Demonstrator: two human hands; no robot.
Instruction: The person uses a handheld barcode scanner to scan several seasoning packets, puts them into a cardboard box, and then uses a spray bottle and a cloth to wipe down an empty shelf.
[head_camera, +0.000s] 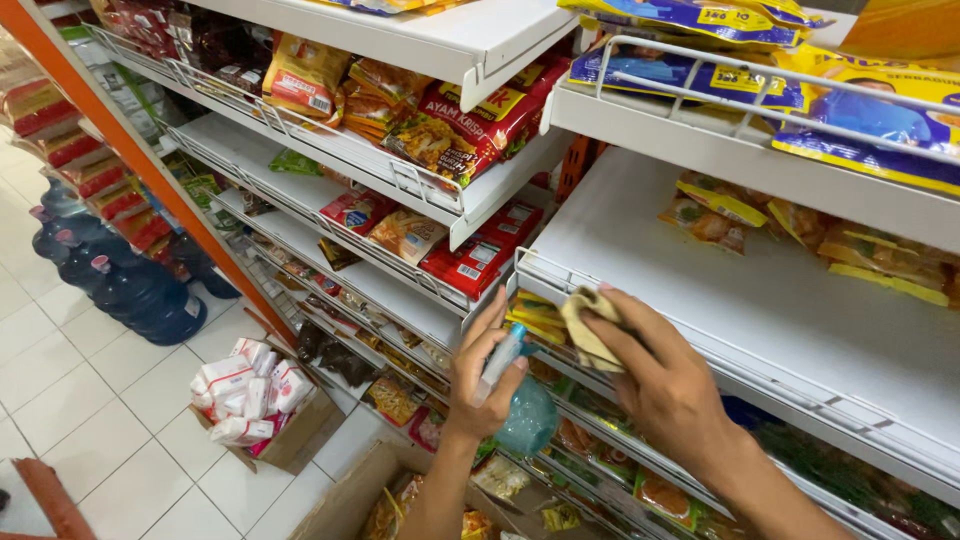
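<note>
My left hand (487, 378) grips a clear bluish spray bottle (522, 408) by its neck, the round body hanging below the palm. My right hand (662, 378) holds a crumpled yellowish cloth (588, 327) at the front wire rail of a white shelf (700, 290). That shelf's near part is bare, while orange and yellow snack packets (790, 230) lie toward its back. Both hands are close together, just in front of the shelf edge.
Red and orange food packets (450, 130) fill the shelves to the left. A cardboard box (300, 440) with white and red packs stands on the tiled floor. Large blue water jugs (130, 290) stand further left. Another open box (360, 500) sits below my hands.
</note>
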